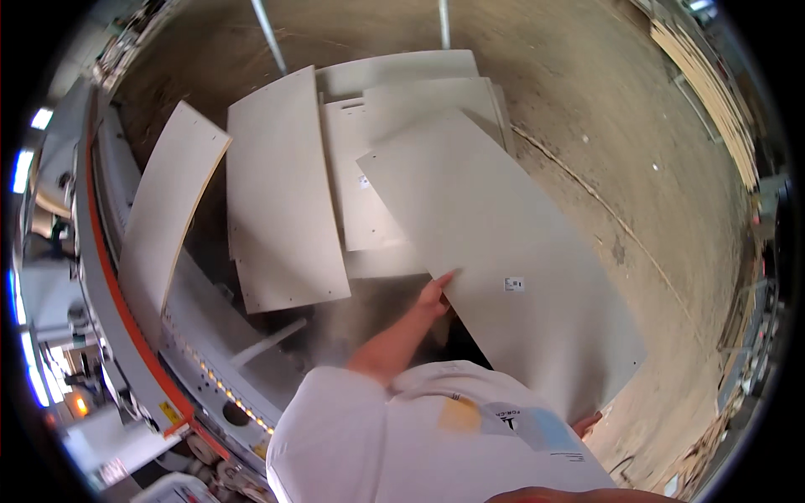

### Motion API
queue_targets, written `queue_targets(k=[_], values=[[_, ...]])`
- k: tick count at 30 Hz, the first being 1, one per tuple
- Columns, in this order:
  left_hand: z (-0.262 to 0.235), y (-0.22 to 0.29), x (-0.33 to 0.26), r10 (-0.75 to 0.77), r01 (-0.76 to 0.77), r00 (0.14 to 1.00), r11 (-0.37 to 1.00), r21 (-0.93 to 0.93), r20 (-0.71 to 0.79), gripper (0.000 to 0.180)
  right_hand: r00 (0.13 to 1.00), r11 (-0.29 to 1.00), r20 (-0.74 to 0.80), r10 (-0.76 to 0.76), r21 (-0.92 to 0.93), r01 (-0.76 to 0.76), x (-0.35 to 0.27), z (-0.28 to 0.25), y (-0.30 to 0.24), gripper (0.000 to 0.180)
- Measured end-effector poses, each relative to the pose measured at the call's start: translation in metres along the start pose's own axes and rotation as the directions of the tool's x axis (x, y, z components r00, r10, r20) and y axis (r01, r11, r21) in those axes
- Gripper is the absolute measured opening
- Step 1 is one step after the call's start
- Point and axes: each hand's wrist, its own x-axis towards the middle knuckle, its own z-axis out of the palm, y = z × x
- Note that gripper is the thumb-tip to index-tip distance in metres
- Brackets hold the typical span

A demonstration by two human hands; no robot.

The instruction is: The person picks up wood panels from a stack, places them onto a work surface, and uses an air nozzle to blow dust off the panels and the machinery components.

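Note:
A large pale grey flat panel (503,218) lies at a slant in front of me, with a small white label (514,285) on its face. My left hand (434,295) grips its left edge, thumb on top and the other fingers mostly underneath. At the panel's near right end, my right hand (587,424) holds the edge; only some of its fingers show past my shirt. The panel's far end overlaps a stack of similar boards, among them a board with small holes (285,193) and a labelled one (369,214).
On the left, another panel (172,193) rests on a long machine with an orange stripe (126,310) and a row of yellow rollers (220,386). Two metal bars (268,33) stand beyond the stack. Long wooden strips (704,92) lie at the far right.

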Motion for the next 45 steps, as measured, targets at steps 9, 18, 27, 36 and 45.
queue_targets(k=[9, 18, 27, 36, 45], values=[[-0.04, -0.037, -0.108, 0.253, -0.299, 0.951, 0.902, -0.312, -0.179, 0.038, 0.887, 0.979, 0.46, -0.024, -0.167, 0.114, 0.124, 0.16, -0.085, 0.079], [-0.101, -0.143, -0.235, 0.776, -0.792, 0.585, 0.486, -0.37, -0.234, 0.05, 0.505, 0.871, 0.85, 0.149, -0.355, 0.341, 0.065, 0.401, -0.097, 0.08], [-0.156, -0.258, -0.294, 0.726, -0.846, 0.417, 0.09, -0.526, -0.546, 0.043, 0.219, 0.721, 0.908, 0.357, -0.417, 0.554, -0.057, 0.493, -0.039, 0.081], [-0.213, -0.323, -0.35, 0.562, -0.852, 0.473, 0.097, -0.514, -0.679, 0.037, 0.106, 0.596, 0.871, 0.479, -0.411, 0.69, -0.164, 0.484, 0.023, 0.082], [-0.385, -0.314, -0.562, 0.709, -0.714, 0.404, 0.64, 0.285, -0.578, 0.029, 0.081, 0.565, 0.883, 0.463, -0.364, 0.74, -0.227, 0.468, 0.047, 0.083]])
